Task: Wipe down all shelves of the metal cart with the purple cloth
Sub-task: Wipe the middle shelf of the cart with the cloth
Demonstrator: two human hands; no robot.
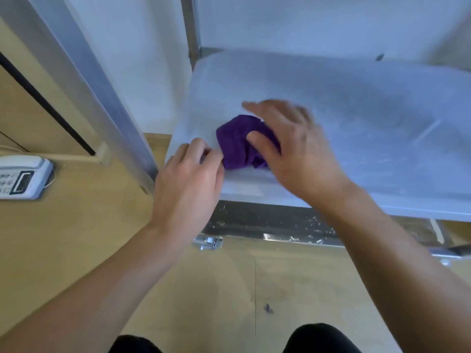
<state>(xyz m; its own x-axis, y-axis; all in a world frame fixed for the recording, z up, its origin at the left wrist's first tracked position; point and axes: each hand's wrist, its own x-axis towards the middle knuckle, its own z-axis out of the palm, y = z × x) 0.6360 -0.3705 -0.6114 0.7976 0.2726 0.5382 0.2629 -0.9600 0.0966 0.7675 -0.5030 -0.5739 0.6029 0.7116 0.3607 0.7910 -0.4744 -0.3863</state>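
A bunched purple cloth lies on the front left part of the metal cart's shelf, which looks pale and shiny. My left hand pinches the cloth's left edge with curled fingers at the shelf's front left corner. My right hand lies over the cloth's right side with spread fingers, its thumb pressing on the fabric; the hand is blurred. A lower shelf of the cart shows dark beneath the front edge, with small bright specks on it.
A metal upright post slants down to the left of the cart. A white desk telephone sits on the wooden floor at far left. A white wall stands behind the cart. My knees show at the bottom.
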